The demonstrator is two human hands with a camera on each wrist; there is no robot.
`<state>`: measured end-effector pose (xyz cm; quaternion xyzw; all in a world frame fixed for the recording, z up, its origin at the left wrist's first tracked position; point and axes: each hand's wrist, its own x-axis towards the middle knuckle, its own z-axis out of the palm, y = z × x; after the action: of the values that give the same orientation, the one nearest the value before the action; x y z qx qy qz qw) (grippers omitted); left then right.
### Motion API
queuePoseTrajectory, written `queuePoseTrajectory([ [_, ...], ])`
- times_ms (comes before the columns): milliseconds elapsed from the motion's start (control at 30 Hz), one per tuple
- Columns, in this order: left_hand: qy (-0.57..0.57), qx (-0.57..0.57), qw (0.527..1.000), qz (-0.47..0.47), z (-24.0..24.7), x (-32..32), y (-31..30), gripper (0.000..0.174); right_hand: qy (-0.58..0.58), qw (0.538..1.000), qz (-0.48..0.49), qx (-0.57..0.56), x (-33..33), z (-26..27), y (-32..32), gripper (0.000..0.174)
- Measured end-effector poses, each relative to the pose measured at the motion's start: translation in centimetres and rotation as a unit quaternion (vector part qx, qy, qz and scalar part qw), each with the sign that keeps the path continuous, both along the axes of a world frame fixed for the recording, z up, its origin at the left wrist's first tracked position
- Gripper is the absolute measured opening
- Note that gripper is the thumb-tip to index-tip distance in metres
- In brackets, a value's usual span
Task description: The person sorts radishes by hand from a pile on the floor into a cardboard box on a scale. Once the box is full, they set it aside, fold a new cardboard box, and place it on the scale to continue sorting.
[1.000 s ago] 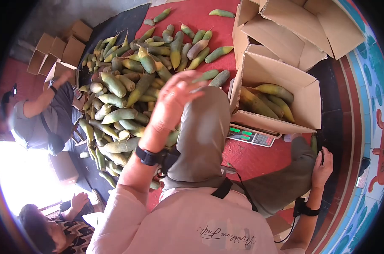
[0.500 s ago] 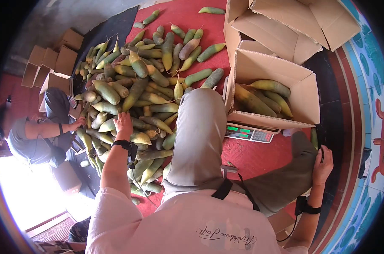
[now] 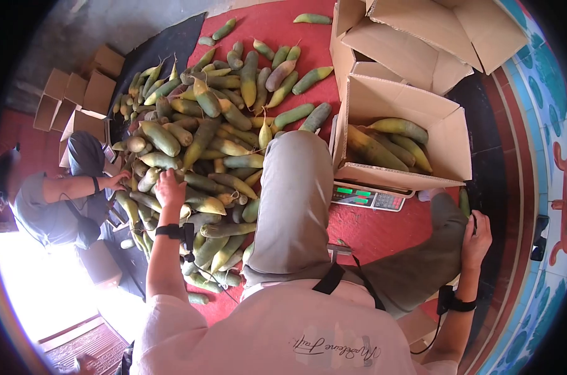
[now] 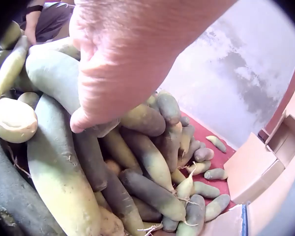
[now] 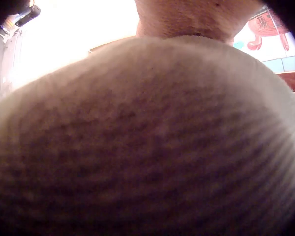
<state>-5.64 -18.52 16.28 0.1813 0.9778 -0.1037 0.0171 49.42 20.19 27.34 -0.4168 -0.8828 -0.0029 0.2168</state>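
A large heap of green radishes point(image 3: 202, 147) covers the floor to the left of the raised knee. Over its near side my left hand point(image 3: 169, 189) reaches down among the radishes, thumb apart from the fingers. In the left wrist view, that hand point(image 4: 120, 64) overlaps a thick pale-green radish point(image 4: 51, 73); its fingertips are hidden behind the hand. My right hand point(image 3: 477, 240) rests against the bent right leg, loosely curled. Trouser cloth point(image 5: 147, 132) fills most of the right wrist view, with part of the right hand point(image 5: 196, 19) above it.
An open carton point(image 3: 408, 100) holding several radishes point(image 3: 399, 128) stands on a digital scale point(image 3: 368, 197). More open cartons point(image 3: 421, 44) are behind it. Another person point(image 3: 52, 197) sits across the heap, one hand at its edge. Small boxes point(image 3: 77, 94) stand beyond them.
My left hand has swung from above the knee down and left onto the heap, then shifted slightly further left. The right hand stays on the leg. The other person's hand has moved to the heap.
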Motion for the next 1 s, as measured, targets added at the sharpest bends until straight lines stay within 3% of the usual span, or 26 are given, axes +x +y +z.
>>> queuePoseTrajectory([
  [100,0.058,0.088,0.994,0.000,0.4,-0.4,-1.7,0.056,0.006,1.000,0.001,-0.004,0.0,-0.1,0.1,0.013],
  [200,0.162,0.304,0.938,-0.038,2.8,0.1,-1.5,0.057,0.009,1.000,0.000,-0.007,0.0,-0.2,0.1,0.013],
  [300,0.028,0.539,0.842,0.017,7.5,1.9,1.2,0.049,0.014,1.000,0.010,-0.005,-0.2,0.0,0.1,0.014],
  [333,0.030,0.541,0.841,0.016,9.1,2.7,2.4,0.049,0.018,1.000,0.019,-0.002,-0.3,0.0,0.1,0.015],
  [400,-0.106,0.736,0.668,0.035,12.0,4.6,5.2,0.040,0.028,0.999,0.027,-0.010,-1.4,0.9,-0.6,0.016],
  [433,-0.137,0.772,0.619,0.038,13.6,5.8,6.8,0.037,0.036,0.999,0.035,-0.020,-2.2,1.5,-1.2,0.018],
  [467,-0.138,0.773,0.618,0.035,14.5,6.7,7.9,0.037,0.037,0.999,0.033,-0.018,-3.0,2.2,-1.8,0.018],
  [533,-0.246,0.798,0.550,-0.010,15.7,8.3,9.8,0.040,0.066,0.996,0.062,-0.023,-4.8,3.7,-3.2,0.021],
  [600,-0.326,0.782,0.531,-0.006,16.1,10.6,11.6,0.040,0.070,0.995,0.066,-0.028,-6.4,5.0,-4.7,0.025],
  [667,-0.378,0.767,0.516,0.045,17.3,14.8,14.2,0.039,0.082,0.985,0.149,0.016,-8.3,6.5,-6.5,0.035],
  [700,-0.449,0.739,0.501,-0.027,16.8,15.4,14.7,0.040,0.074,0.980,0.185,0.020,-8.9,6.9,-7.3,0.042],
  [733,-0.496,0.713,0.495,-0.019,16.6,16.6,15.4,0.038,0.065,0.973,0.222,0.024,-9.5,7.2,-7.9,0.049],
  [800,-0.560,0.665,0.493,-0.020,14.7,18.3,16.7,0.063,0.035,0.958,0.286,0.002,-10.5,7.3,-8.9,0.057],
  [867,-0.585,0.631,0.509,-0.013,14.3,20.2,17.7,0.075,0.015,0.948,0.318,-0.009,-10.9,6.1,-9.1,0.062],
  [1000,-0.627,0.562,0.539,-0.036,13.0,20.9,18.8,0.065,0.026,0.948,0.305,-0.085,-10.5,3.8,-9.3,0.067],
])
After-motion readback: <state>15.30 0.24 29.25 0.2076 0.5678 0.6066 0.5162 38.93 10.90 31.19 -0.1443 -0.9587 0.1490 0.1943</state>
